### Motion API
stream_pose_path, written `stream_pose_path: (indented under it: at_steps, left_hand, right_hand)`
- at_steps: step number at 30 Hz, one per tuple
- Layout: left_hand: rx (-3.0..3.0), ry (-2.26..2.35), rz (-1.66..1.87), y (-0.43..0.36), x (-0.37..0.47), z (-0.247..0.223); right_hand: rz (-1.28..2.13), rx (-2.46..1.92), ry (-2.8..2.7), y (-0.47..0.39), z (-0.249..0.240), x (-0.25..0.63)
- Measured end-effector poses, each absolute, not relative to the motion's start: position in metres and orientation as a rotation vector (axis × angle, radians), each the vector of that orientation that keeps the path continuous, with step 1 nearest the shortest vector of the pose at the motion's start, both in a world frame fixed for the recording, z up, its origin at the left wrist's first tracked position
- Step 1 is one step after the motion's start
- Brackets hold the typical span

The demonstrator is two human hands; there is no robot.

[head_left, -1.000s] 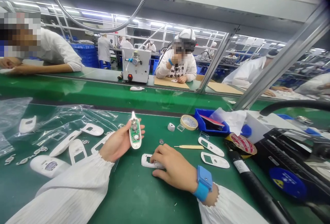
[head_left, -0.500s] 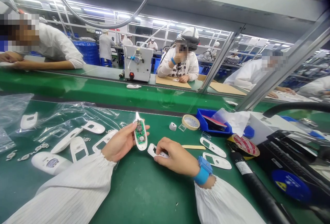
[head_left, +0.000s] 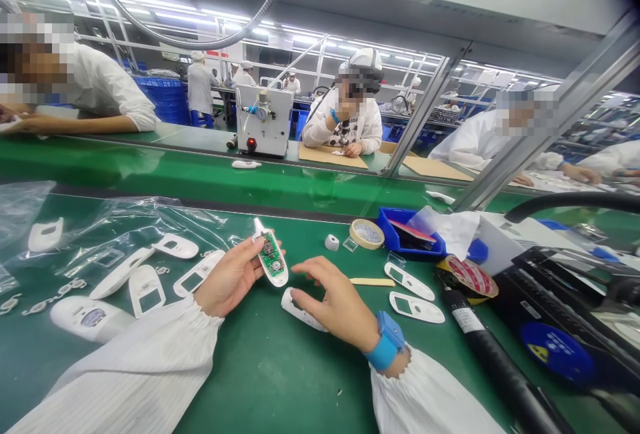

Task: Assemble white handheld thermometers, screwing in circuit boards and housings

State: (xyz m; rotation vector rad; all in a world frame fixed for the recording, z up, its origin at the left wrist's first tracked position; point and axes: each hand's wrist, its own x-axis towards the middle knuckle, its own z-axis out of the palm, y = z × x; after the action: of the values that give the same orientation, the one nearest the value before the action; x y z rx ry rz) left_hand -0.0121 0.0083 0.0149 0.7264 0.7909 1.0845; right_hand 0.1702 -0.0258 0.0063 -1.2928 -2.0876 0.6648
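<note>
My left hand [head_left: 231,277] is closed around a white thermometer-like housing [head_left: 283,279], its narrow tip pointing away from me. A green circuit board [head_left: 273,255] shows in its open face. My right hand [head_left: 343,297] hovers just to the right with thumb and fingers spread. Under its thumb a white plastic cover [head_left: 290,305] lies on the bench, partly hidden by the hand; whether the thumb touches it I cannot tell. A blue wrist strap [head_left: 385,347] circles my right wrist.
White shells [head_left: 93,319] and clear film [head_left: 135,221] lie left. To the right are window covers [head_left: 417,307], a flat wooden stick [head_left: 373,282], a tape roll [head_left: 367,234], a blue bin [head_left: 395,237] and a black machine [head_left: 560,314]. Co-workers [head_left: 345,127] sit across the green belt [head_left: 200,174].
My right hand has loosened from the white cover and its fingers have spread and lifted. The housing in my left hand has tilted, its tip leaning left. The view has shifted slightly.
</note>
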Motion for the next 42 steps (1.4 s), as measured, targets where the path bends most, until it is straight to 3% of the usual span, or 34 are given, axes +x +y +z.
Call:
stream_pose_path:
  at_steps: [16, 25, 31, 42]
  left_hand:
    - [0.692, 0.775, 1.159, 0.009, -0.010, 0.011]
    - [0.748, 0.910, 1.161, 0.013, -0.014, 0.005]
    - [0.798, 0.933, 1.111, 0.008, -0.009, 0.002]
    - [0.822, 0.845, 0.957, -0.014, 0.010, 0.004]
  right_hand:
    - [0.443, -1.248, -2.133, -0.031, 0.005, 0.164]
    - [0.457, -1.365, -2.508, -0.032, 0.001, 0.180]
    - [0.512, -1.265, -2.273, -0.028, 0.008, 0.184]
    - [0.218, -1.133, -2.050, -0.030, -0.001, 0.167]
